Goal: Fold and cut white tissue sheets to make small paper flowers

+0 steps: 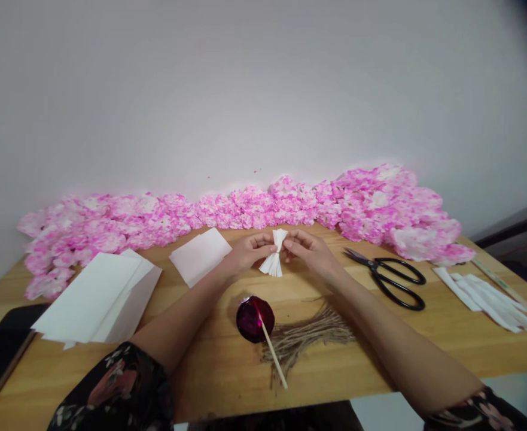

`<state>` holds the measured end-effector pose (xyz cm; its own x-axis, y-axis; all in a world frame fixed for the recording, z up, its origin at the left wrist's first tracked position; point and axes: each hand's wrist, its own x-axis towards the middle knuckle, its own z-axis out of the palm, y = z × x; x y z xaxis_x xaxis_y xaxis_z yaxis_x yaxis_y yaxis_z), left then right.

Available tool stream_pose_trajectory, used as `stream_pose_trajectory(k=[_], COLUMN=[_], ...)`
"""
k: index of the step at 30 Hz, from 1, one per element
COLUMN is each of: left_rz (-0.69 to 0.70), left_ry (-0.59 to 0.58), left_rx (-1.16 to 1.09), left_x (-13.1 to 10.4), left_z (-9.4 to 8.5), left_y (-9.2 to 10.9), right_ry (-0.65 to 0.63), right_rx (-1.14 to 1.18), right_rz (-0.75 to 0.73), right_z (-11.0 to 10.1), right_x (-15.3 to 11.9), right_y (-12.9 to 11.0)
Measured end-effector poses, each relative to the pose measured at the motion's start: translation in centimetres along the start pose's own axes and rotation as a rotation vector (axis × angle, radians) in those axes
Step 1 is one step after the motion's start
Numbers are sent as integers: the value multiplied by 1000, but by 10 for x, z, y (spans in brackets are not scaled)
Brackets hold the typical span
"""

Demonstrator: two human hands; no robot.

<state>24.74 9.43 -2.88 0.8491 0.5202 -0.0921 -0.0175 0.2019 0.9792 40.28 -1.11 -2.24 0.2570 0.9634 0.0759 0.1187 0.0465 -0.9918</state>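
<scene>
Between my two hands, above the middle of the wooden table, is a small white pleated paper bow (272,264), pinched at its centre and fanned out at both ends. My left hand (255,248) grips it from the left, thumb and fingers closed at the narrow middle. From the right, my right hand (307,250) closes its thumb and fingertips on the same spot. Below the hands sits a small bowl of dark magenta liquid (249,323) with a wooden stick (273,353) leaning in it. A bundle of thin brown ties (312,332) lies beside it.
Pink and white paper flowers (254,206) line the wall side. Stacked white paper sheets (90,299) and smaller sheets (200,256) lie left, with a dark phone (5,341). Black-handled scissors (391,275) and folded white paper strips (487,299) lie right, near a pencil-like stick (503,284).
</scene>
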Motion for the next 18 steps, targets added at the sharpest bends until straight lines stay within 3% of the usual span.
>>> stream_pose_trajectory(k=[2, 5, 9, 13, 18], left_rz=[-14, -36, -67, -47, 282], left_ry=[25, 36, -29, -41, 141], left_rx=[-18, 8, 83, 225, 662], left_x=[-1, -1, -2, -2, -1], left_z=[-2, -5, -6, -4, -5], left_y=[1, 4, 5, 4, 3], right_ry=[15, 58, -52, -30, 107], right_rx=[-83, -425, -850, -946, -887], right_rz=[-77, -361, -700, -693, -625], right_z=[-2, -7, -10, -10, -13], right_x=[-2, -5, -8, -8, -6], right_y=[-4, -14, -21, -15, -6])
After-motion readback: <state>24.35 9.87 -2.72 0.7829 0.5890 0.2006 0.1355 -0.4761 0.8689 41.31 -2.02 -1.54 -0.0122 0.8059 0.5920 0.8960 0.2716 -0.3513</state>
